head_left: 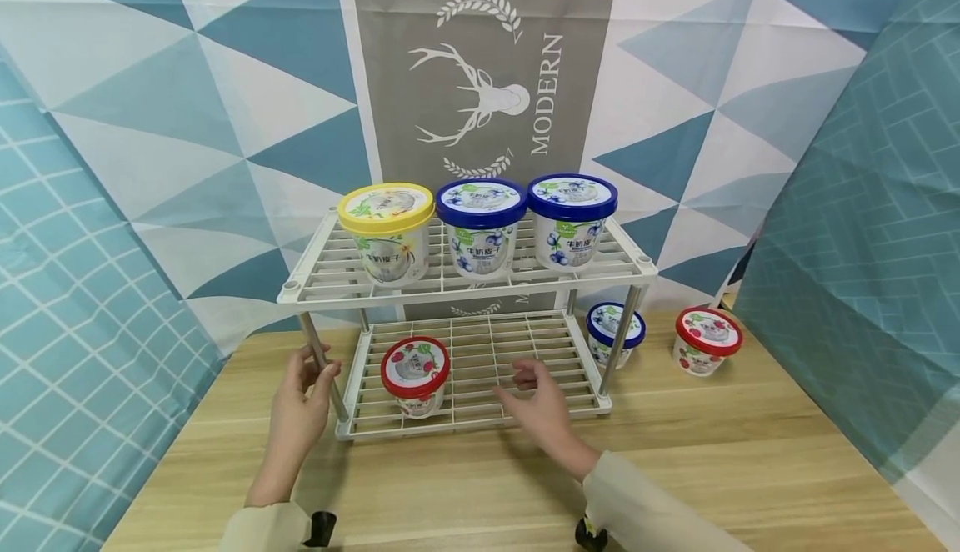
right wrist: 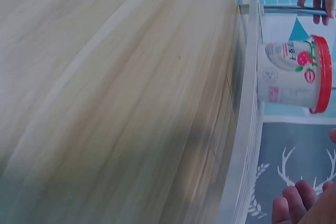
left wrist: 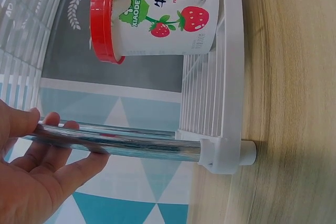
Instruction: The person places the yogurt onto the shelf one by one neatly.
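My left hand (head_left: 300,398) holds the front left metal post (left wrist: 142,147) of a white two-tier rack (head_left: 465,289), thumb on one side and fingers on the other. On the lower shelf, to the right of that post, stands a strawberry milk tub with a red lid (head_left: 416,375). Over the front of the same shelf, right of this tub, is my right hand (head_left: 542,410), with nothing in it and its fingers loosely bent. In the right wrist view only fingertips (right wrist: 294,200) of it show, at the lower right corner.
The upper shelf carries a yellow-lidded tub (head_left: 386,233) and two blue-lidded blueberry tubs (head_left: 482,227). Right of the rack, on the wooden table (head_left: 712,460), stand another blue-lidded tub (head_left: 613,332) and a red-lidded tub (head_left: 707,342). A patterned cloth (head_left: 292,118) hangs behind.
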`<state>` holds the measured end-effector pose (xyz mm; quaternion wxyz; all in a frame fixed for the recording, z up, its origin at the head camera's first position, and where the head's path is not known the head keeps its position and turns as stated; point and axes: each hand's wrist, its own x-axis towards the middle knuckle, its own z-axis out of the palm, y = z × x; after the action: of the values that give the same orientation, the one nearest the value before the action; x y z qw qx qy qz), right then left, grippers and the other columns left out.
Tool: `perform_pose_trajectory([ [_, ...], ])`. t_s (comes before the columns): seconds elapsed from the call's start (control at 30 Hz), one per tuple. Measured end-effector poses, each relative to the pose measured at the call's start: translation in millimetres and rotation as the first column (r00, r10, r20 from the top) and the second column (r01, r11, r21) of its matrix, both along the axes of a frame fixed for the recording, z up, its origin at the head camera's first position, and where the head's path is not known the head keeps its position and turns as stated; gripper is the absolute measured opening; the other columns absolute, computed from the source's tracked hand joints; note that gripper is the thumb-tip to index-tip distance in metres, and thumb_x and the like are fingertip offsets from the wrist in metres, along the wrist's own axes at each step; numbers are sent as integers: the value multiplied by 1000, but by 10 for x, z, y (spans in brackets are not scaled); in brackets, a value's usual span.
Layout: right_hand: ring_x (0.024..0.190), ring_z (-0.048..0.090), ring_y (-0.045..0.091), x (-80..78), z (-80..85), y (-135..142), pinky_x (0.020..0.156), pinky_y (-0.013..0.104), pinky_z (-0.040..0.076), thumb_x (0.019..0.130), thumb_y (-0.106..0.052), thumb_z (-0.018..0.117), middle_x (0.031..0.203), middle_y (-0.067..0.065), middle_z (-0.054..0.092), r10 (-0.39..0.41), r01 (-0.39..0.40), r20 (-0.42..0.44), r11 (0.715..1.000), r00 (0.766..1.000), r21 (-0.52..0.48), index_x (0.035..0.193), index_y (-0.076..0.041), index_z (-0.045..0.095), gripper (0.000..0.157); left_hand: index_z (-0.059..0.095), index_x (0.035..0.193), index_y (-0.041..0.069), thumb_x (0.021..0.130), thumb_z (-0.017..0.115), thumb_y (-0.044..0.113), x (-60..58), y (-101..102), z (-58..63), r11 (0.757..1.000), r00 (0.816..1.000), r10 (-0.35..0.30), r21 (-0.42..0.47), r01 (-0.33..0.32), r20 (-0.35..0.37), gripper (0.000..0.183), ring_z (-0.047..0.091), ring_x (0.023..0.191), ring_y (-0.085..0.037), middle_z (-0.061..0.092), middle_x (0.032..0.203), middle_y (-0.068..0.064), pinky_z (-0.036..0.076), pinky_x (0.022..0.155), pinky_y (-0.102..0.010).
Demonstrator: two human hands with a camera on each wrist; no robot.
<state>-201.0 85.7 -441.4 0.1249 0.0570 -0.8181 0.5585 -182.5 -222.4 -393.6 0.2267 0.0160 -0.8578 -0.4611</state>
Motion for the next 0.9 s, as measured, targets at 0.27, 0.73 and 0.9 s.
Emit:
perform_pose_trajectory([
  [0.27, 96, 64, 27, 88, 18, 257, 78, 24, 51, 86, -10, 80, 107, 24, 68, -59, 59, 2, 998, 998, -21, 121, 7, 60, 44, 52, 134, 0, 106, 54, 5, -5, -2, -1, 1000, 1000, -4, 11, 4, -16, 28, 51, 88, 14, 72, 113, -26, 40, 77, -15],
  [0.73, 100, 62, 24, 237, 47, 675, 81, 22, 50, 90, -10, 77, 110, 21, 67, -134, 136, 72, 990, 988, -24, 122, 5, 60, 39, 51, 135, 0, 107, 54, 8, -5, -8, -13, 1000, 1000, 1, -16, -1, 2, 30, 46, 89, 20, 72, 114, -25, 41, 80, -16],
  [0.9, 98, 63, 21, 322, 79, 831, 78, 19, 49, 91, -13, 77, 109, 19, 69, -181, 181, 76, 983, 981, 14, 123, 3, 60, 40, 51, 136, 2, 108, 54, 11, 5, -16, -13, 1000, 1000, -2, -28, 3, 17, 30, 44, 90, 22, 72, 115, -23, 43, 82, -17],
])
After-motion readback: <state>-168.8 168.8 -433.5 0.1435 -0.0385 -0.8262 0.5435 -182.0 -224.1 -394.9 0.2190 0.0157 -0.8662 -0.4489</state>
